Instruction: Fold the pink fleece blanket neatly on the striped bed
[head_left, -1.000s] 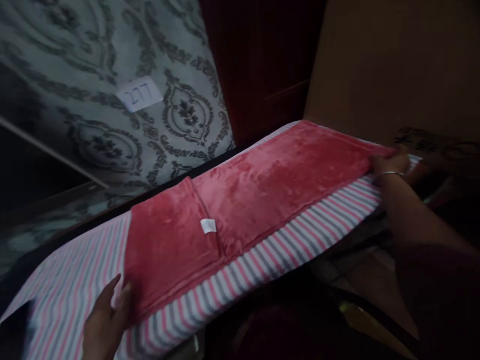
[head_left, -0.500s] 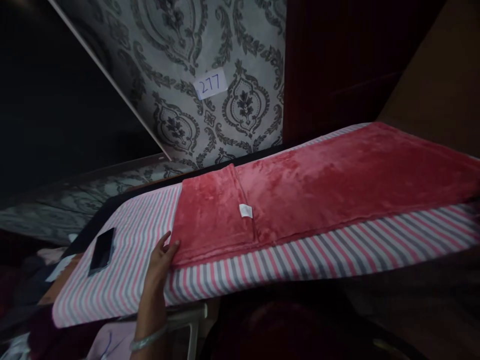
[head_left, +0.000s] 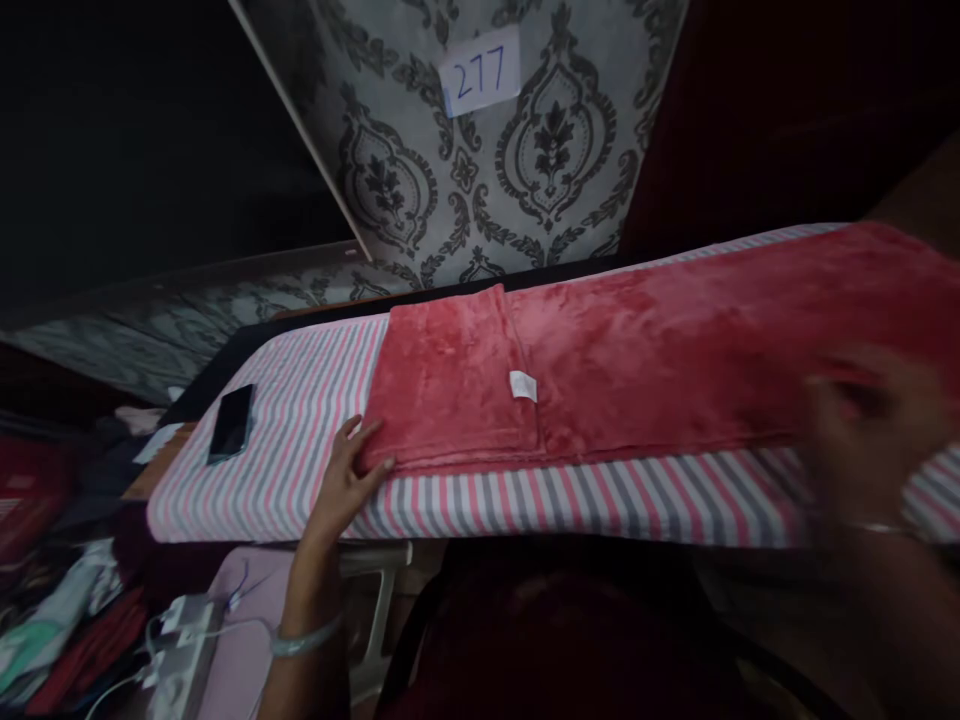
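Note:
A red plush blanket (head_left: 675, 360) lies lengthwise over a striped cloth (head_left: 600, 500), its left end folded back into a thicker layer (head_left: 450, 380). A small white label (head_left: 523, 386) shows at that fold's edge. My left hand (head_left: 352, 475) rests with fingers apart at the front left corner of the folded part, thumb and fingertips touching its edge. At the right, my right hand (head_left: 874, 430) is smeared by motion over the blanket's front edge. Whether its fingers grip the fabric cannot be made out.
A phone (head_left: 232, 424) lies on the striped cloth at the left. Behind stands a patterned wall with a paper marked 277 (head_left: 481, 70). Below left are a power strip (head_left: 184, 650) with cables, a pink chair (head_left: 244, 600) and piled clothes (head_left: 82, 620).
My right hand has come into view over the right part of the blanket. My left hand stays at the folded corner, its fingers slightly further over it. The camera view has shifted.

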